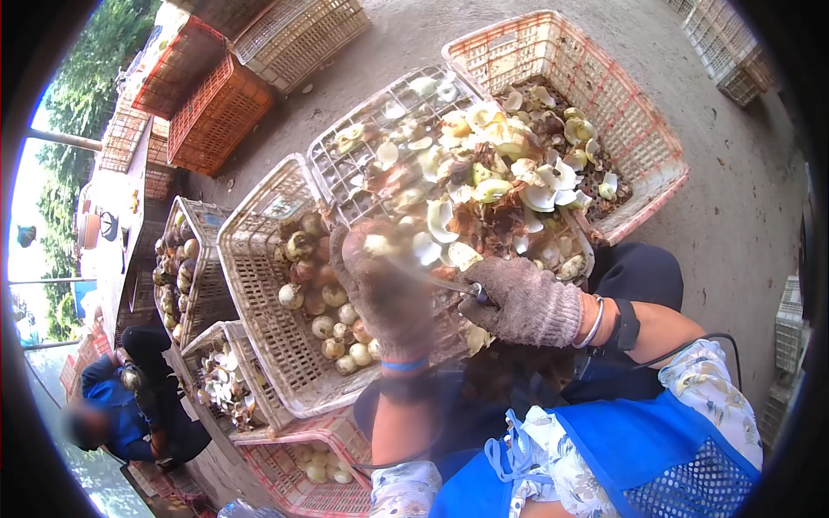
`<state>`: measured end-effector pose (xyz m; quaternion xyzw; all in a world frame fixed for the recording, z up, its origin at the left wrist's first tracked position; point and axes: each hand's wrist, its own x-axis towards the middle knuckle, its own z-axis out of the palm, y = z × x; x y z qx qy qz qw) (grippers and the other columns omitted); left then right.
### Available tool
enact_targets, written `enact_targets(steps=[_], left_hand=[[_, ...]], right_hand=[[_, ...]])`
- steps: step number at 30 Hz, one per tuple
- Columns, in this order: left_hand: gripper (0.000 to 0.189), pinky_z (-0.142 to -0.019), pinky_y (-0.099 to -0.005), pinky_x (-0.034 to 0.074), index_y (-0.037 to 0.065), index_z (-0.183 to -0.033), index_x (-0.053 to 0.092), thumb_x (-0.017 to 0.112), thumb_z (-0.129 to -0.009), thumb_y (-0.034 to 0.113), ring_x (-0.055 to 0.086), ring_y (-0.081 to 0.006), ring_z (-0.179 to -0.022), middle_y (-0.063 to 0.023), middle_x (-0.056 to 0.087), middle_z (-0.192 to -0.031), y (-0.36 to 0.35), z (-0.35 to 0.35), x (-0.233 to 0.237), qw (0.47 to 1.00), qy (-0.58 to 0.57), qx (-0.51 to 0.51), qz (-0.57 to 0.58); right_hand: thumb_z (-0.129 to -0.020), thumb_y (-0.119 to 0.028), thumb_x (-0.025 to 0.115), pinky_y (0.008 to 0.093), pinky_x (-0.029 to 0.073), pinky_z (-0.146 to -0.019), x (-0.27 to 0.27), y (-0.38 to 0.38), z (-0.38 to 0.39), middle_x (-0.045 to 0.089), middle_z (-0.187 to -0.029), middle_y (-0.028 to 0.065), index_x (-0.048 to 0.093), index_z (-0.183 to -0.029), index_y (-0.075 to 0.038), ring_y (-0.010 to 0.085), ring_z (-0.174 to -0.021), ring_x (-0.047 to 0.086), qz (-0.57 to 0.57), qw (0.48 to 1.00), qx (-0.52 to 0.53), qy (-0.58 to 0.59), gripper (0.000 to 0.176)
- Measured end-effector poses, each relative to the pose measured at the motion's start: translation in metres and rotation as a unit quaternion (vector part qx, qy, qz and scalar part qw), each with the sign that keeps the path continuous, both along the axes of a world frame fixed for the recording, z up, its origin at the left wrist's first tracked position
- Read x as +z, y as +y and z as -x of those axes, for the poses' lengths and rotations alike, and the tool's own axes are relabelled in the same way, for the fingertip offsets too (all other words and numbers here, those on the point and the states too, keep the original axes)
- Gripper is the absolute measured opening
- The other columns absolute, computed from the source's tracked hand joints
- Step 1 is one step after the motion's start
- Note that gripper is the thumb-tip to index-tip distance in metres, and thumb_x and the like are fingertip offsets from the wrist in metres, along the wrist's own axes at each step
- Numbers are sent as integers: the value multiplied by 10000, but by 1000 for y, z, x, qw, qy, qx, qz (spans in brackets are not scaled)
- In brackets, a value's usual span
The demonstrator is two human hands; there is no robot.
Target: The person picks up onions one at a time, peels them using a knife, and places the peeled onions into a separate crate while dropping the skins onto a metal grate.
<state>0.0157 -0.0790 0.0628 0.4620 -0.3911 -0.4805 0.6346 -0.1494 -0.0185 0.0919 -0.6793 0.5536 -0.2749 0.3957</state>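
Observation:
My right hand [528, 304], in a dirty knitted glove, is closed around a small knife [442, 282]. Its thin, blurred blade points left toward my other hand. My left hand [384, 289], gloved too, is smeared by motion above the edge between an onion crate and a wire rack. A pale patch shows near its fingertips, too blurred to identify. Below and left of it, whole onions [335, 324] lie in a plastic crate [259, 211]. Onion peelings [492, 173] are heaped on the rack [332, 164], just beyond both hands.
A red-and-white crate [643, 142] with scraps stands behind the rack. Another crate [302, 470] holds pale onions below. Further crates of onions and peelings stand at left, near a seated person [138, 401] in blue. Orange crates [220, 112] are stacked at the back.

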Motion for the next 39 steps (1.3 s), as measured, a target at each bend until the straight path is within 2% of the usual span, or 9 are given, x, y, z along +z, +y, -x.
enact_targets(steps=[5,7,15,21,25,27,31,37,39], left_hand=[[308,-770,-264,523,3,-1240,517,578,-941,37,577,-177,-1009,-96,568,-1161,2,-2,9,952,239,-171,89],[612,-862,-292,478,-1,-1258,526,717,-861,424,561,-143,-939,-56,597,-1077,3,2,10,996,54,-59,47],[545,-922,-443,524,58,-1228,578,667,-869,458,630,-265,-1027,-111,643,-1130,13,-6,9,989,71,-127,-26],[521,-926,-510,511,89,-1169,628,621,-871,516,642,-299,-1010,-104,672,-1098,8,-22,-16,937,-318,-140,-11],[498,-891,-481,522,95,-1147,631,623,-867,507,643,-295,-980,-100,673,-1085,9,-9,-9,987,15,-129,-90],[500,-873,-464,522,100,-1151,624,628,-861,507,637,-290,-974,-96,668,-1077,2,-17,-19,931,-351,-93,-28],[528,-912,-481,505,97,-1145,611,653,-839,525,636,-294,-976,-84,660,-1073,7,-8,4,909,307,-124,-253],[448,-952,-546,468,94,-1172,607,590,-930,470,601,-292,-1100,-90,648,-1169,14,-3,-9,924,220,-210,-232],[73,-801,-377,514,70,-824,657,641,-858,131,638,-257,-863,-107,654,-869,14,0,-9,922,197,-227,-242]], right_hand=[[-848,-231,687,478,508,-693,-1,-4,2,635,-817,208,610,-924,-20,401,-793,637,-22,1000,17,-13,238],[-876,-261,653,501,509,-706,0,-5,2,630,-821,235,590,-936,-17,430,-832,644,-67,997,44,-19,259],[-759,-96,654,474,516,-725,-27,-39,19,636,-896,179,623,-1043,-74,391,-867,643,72,981,70,165,287],[-818,-145,605,457,537,-642,-43,-44,26,645,-791,157,624,-887,-64,349,-738,668,171,967,49,182,108],[-787,-150,669,314,504,-575,-22,-25,10,645,-687,69,675,-878,-39,154,-633,631,-261,943,102,-180,144],[-819,-191,699,275,488,-580,-17,-19,11,626,-691,29,690,-934,-33,89,-644,589,-369,890,68,-260,195],[-827,-233,748,294,510,-623,-29,-17,8,657,-729,50,682,-991,-23,119,-675,613,-226,936,28,-267,274],[-819,-240,798,306,524,-747,-22,-30,4,699,-900,105,643,-1092,6,116,-822,631,14,963,-67,-262,398],[-828,-205,781,284,517,-723,-35,-31,7,701,-871,65,658,-1064,2,88,-806,618,-67,925,-74,-367,337]])
